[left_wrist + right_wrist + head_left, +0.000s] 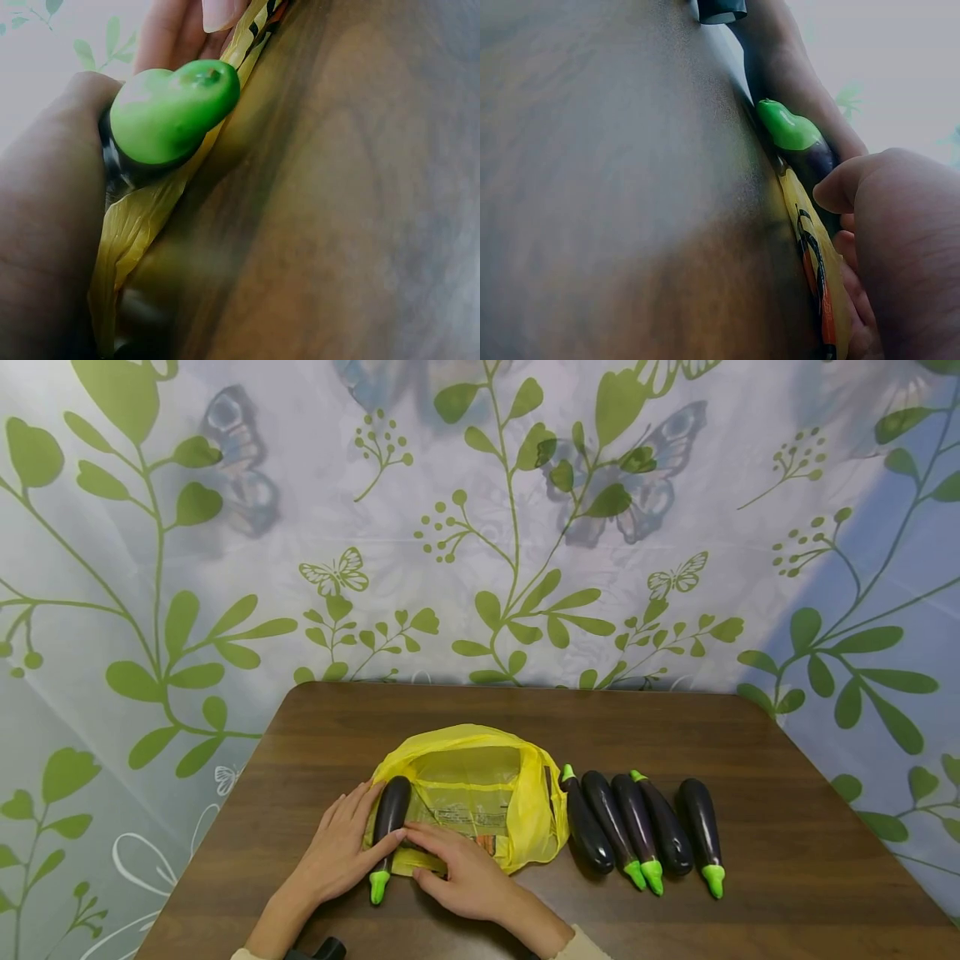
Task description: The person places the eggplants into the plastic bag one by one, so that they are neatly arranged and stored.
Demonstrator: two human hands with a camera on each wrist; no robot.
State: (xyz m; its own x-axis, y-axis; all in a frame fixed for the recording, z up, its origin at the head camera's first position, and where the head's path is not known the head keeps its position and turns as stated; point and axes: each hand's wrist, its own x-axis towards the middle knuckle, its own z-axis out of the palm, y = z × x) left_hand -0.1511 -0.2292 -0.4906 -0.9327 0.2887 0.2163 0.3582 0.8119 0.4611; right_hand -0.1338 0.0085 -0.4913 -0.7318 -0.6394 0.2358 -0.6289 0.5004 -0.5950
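Observation:
A dark purple eggplant (392, 810) with a bright green stem end lies over the left side of a yellow plastic bag (450, 735). My left hand (339, 843) holds this eggplant, thumb across it and fingers along its left side. In the left wrist view, the green stem end (176, 112) pokes out beside the thumb. My right hand (472, 872) rests over the bag's near edge, its fingertips close to the left thumb and the eggplant. The right wrist view shows the right thumb (840, 186) near the eggplant; the other fingers are partly hidden. The bag's mouth gapes toward me.
Several more eggplants (626, 822) lie side by side right of the bag, one (699, 822) slightly apart. A black object (328, 948) sits at the near edge of the brown wooden table (810, 860). A leaf-patterned curtain (480, 527) hangs behind it.

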